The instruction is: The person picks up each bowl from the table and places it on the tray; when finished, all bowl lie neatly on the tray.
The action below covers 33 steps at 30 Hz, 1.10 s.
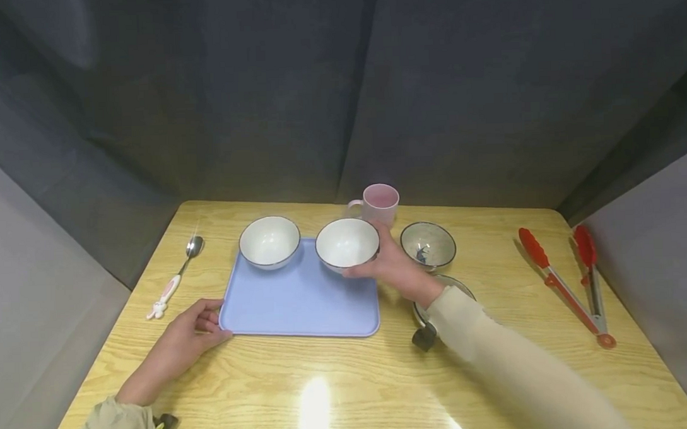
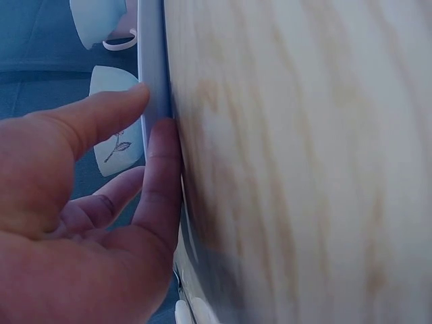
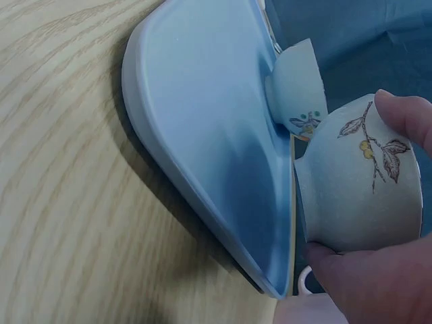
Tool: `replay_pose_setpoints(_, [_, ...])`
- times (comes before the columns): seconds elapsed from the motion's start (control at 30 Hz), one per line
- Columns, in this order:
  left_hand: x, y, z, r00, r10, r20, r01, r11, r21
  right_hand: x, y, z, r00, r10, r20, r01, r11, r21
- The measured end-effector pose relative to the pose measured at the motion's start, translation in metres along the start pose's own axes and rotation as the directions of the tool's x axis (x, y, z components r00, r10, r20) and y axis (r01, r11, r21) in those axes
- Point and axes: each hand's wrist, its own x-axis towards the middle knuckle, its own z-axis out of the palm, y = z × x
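A white bowl with a dark rim and a leaf-and-berry pattern (image 3: 364, 175) is gripped at its side by my right hand (image 1: 393, 263). It hangs just above the right part of a light blue tray (image 1: 295, 301), its foot apart from the tray's surface in the right wrist view. Another white bowl (image 1: 270, 241) stands on the tray's far left part. My left hand (image 1: 191, 333) holds the near left corner of the tray, thumb at the front edge and fingers along the left side; the left wrist view shows thumb and a finger against the rim (image 2: 155, 61).
Behind the held bowl stands a pink mug (image 1: 381, 204). A grey patterned bowl (image 1: 428, 244) sits right of the tray; another bowl (image 1: 456, 286) is partly hidden under my right sleeve. A rabbit-handled spoon (image 1: 175, 280) lies left, red-tipped tongs (image 1: 576, 295) far right.
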Motion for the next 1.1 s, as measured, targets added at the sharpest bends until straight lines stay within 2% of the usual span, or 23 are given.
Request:
replay_pose_setpoints(0.47, [-0.002,0.001,0.0,1.0,0.005,0.0,-0.005,1.0,-0.001,0.014,0.004,0.02,0.998,0.005,-0.056,-0.006,1.0,-0.008])
replay_pose_setpoints(0.77, [-0.001,0.0,0.001,1.0,0.006,-0.006,-0.006,1.0,-0.01,0.02,0.007,0.028,0.999,0.001,-0.046,0.001,1.0,0.029])
replay_pose_setpoints(1.1, [0.0,-0.002,0.001,1.0,-0.001,0.001,0.001,1.0,-0.011,0.024,0.008,0.035,0.997,0.032,-0.064,-0.032,0.999,0.001])
